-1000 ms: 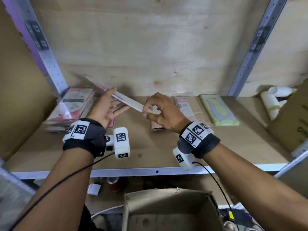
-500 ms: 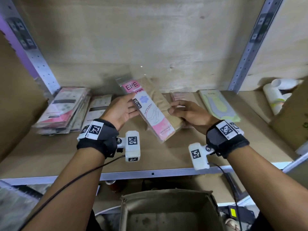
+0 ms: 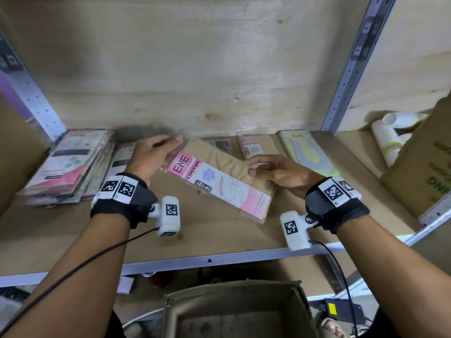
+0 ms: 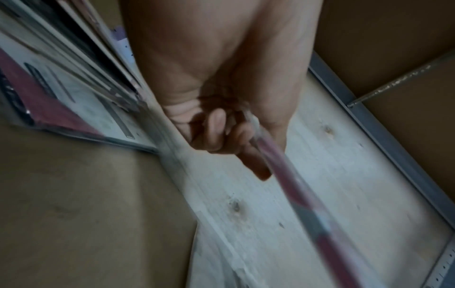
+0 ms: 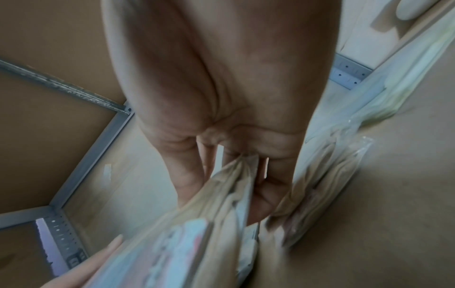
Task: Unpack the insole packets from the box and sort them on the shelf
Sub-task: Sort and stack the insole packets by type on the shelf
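Observation:
A flat pink and beige packet [image 3: 219, 181] printed ENE STOCKING is held face up, slanted, just above the middle of the wooden shelf [image 3: 73, 235]. My left hand [image 3: 168, 152] holds its upper left corner; in the left wrist view the fingers [image 4: 219, 134] curl round the packet's edge [image 4: 307, 194]. My right hand [image 3: 252, 168] pinches the right long side, thumb below and fingers on top. The right wrist view shows the beige packet [image 5: 221, 194] between those fingers. The open cardboard box [image 3: 234, 311] stands below the shelf's front edge.
A stack of packets [image 3: 66, 167] lies at the shelf's left end. Single packets lie along the back: a dark one [image 3: 219, 143], a pink one [image 3: 251, 147], a yellow-green one [image 3: 310, 152]. White cups [image 3: 390, 135] and a carton [image 3: 427, 162] stand right.
The packet was edge-on a second ago; it has been turned face up and brought lower over the shelf's middle. Both hands have moved apart along it.

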`<state>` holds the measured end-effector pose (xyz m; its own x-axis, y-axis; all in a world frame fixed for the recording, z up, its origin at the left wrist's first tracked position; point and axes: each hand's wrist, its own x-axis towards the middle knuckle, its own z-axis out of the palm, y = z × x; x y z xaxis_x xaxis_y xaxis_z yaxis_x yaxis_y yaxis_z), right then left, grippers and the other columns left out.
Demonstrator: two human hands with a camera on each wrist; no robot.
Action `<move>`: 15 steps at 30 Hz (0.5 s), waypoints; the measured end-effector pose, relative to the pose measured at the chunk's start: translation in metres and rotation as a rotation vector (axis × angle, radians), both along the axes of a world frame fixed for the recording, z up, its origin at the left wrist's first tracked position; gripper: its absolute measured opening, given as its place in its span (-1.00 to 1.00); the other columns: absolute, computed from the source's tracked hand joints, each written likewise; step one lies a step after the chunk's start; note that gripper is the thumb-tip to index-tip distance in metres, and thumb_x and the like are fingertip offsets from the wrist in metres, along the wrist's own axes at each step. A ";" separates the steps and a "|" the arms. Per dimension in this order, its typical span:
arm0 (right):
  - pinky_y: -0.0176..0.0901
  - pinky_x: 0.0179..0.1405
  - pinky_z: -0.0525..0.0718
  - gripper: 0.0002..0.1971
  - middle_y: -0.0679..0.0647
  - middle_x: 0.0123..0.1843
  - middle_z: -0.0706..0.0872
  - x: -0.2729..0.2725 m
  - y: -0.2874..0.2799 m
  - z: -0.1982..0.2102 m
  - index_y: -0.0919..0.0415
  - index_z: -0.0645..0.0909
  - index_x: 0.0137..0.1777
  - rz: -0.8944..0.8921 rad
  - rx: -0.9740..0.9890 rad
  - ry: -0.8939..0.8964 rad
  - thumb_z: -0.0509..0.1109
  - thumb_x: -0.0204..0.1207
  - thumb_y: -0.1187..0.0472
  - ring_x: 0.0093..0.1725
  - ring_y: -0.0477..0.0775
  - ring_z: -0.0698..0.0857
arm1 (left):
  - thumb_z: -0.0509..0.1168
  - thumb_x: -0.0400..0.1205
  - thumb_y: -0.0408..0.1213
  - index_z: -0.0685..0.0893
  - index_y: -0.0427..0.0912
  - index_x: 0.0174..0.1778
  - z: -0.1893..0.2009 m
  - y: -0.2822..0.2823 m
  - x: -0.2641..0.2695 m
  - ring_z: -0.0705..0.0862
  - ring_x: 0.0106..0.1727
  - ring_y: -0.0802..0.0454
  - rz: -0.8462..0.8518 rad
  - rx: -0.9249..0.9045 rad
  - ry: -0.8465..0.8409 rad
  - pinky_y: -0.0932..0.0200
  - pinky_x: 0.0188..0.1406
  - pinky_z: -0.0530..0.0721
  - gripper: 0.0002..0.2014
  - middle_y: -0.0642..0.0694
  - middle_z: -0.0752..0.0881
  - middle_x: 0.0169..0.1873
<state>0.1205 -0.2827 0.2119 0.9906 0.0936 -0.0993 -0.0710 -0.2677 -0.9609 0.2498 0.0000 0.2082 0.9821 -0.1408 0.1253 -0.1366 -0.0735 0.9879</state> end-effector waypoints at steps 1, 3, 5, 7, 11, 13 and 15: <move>-0.39 -0.18 0.66 -0.78 -0.04 -0.31 0.79 -0.001 0.000 0.001 0.09 0.71 0.20 -0.001 -0.013 0.002 0.43 0.60 0.31 -0.23 -0.10 0.75 | 0.47 0.59 -0.05 0.82 -0.17 -0.04 -0.001 0.000 0.000 0.74 -0.48 0.21 -0.018 0.007 -0.004 0.39 -0.54 0.62 -0.76 -0.08 0.87 -0.26; -0.36 -0.10 0.66 -0.77 0.02 -0.24 0.81 -0.003 0.001 0.004 0.02 0.71 0.20 0.020 -0.051 0.020 0.46 0.59 0.24 -0.17 -0.09 0.77 | 0.40 0.64 -0.01 0.80 -0.14 -0.12 -0.001 -0.001 0.000 0.76 -0.42 0.16 -0.014 0.037 -0.012 0.33 -0.47 0.66 -0.75 -0.04 0.85 -0.28; -0.11 0.13 0.71 -0.67 0.29 -0.05 0.81 -0.004 0.004 0.005 0.01 0.67 0.29 0.083 -0.057 0.065 0.52 0.53 0.20 -0.04 0.04 0.77 | 0.36 0.65 0.06 0.77 -0.08 -0.23 0.000 -0.001 -0.002 0.74 -0.45 0.15 0.017 0.076 -0.044 0.31 -0.47 0.64 -0.69 0.00 0.81 -0.39; 0.19 0.37 0.59 -0.60 0.64 0.21 0.60 -0.006 0.006 0.006 0.09 0.64 0.31 0.154 -0.067 0.107 0.55 0.48 0.23 0.04 0.21 0.70 | 0.35 0.61 0.17 0.74 -0.05 -0.35 0.002 0.001 -0.004 0.70 -0.50 0.14 0.031 0.085 -0.069 0.31 -0.49 0.61 -0.61 0.02 0.75 -0.48; 0.19 0.34 0.60 -0.71 0.55 0.23 0.66 -0.010 0.004 0.007 0.26 0.67 0.21 0.165 -0.093 0.092 0.53 0.50 0.28 0.08 0.24 0.70 | 0.30 0.52 0.38 0.67 -0.04 -0.50 0.003 0.006 -0.008 0.64 -0.60 0.11 0.032 0.165 -0.083 0.30 -0.53 0.54 -0.46 -0.01 0.65 -0.63; 0.13 0.31 0.62 -0.73 0.40 0.16 0.75 -0.011 -0.001 0.008 0.31 0.66 0.20 0.133 -0.074 0.084 0.51 0.52 0.31 0.13 0.29 0.73 | 0.29 0.53 0.38 0.65 -0.01 -0.56 0.003 0.006 -0.009 0.51 -0.70 0.15 0.028 0.145 -0.010 0.33 -0.67 0.39 -0.44 0.01 0.58 -0.70; 0.17 0.35 0.59 -0.73 0.41 0.18 0.74 -0.011 -0.004 0.007 0.35 0.64 0.21 0.119 -0.057 0.075 0.49 0.54 0.33 0.15 0.33 0.72 | 0.33 0.53 0.35 0.64 0.01 -0.58 0.004 0.007 -0.009 0.49 -0.69 0.13 -0.031 0.068 0.123 0.27 -0.64 0.32 -0.47 0.01 0.56 -0.69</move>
